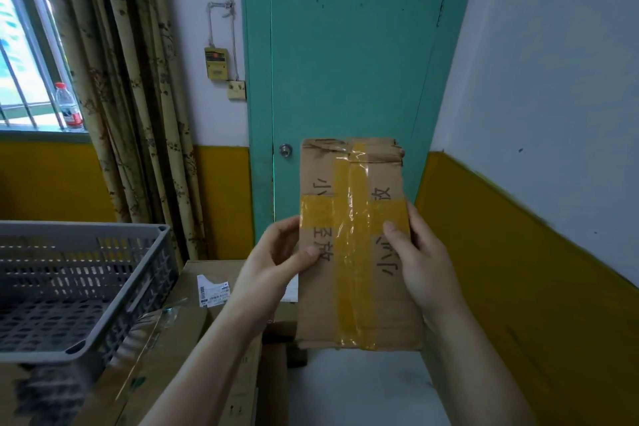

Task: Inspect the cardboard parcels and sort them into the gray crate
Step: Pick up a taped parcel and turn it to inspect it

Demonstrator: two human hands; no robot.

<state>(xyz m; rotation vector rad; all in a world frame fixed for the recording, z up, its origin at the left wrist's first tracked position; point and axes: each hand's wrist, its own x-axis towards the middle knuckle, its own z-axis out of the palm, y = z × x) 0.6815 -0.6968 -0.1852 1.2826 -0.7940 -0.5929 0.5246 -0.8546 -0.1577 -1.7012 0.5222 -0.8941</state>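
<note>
While I hold the parcel up before me, the scene runs from a barred window (20,55) at far left, where a clear bottle (69,107) with a red cap stands upright on the sill, just beside a patterned curtain (138,97). Below them sits the gray crate (69,280), its slatted walls and perforated floor showing; I see nothing in the part that shows. It rests on big cardboard boxes (193,332), one of which bears a white label (212,292) near the crate's right corner.

My left hand (273,259) grips the parcel's left edge, thumb pressed on the front face and fingers curled behind it. The parcel (356,245) is a flat brown cardboard packet held upright in the air, well right of the crate and in front of a teal door (345,45). Yellowish tape (352,218) crosses it, one strip lengthwise and one across the middle, and handwritten black characters run along both sides of the long strip; they look sideways to me, though I cannot read them surely. Its top end is crumpled.

My right hand (418,259) grips the right edge likewise, thumb on the tape band, fingers wrapped behind. Beyond it the wall (553,114) is white above and yellow below.
</note>
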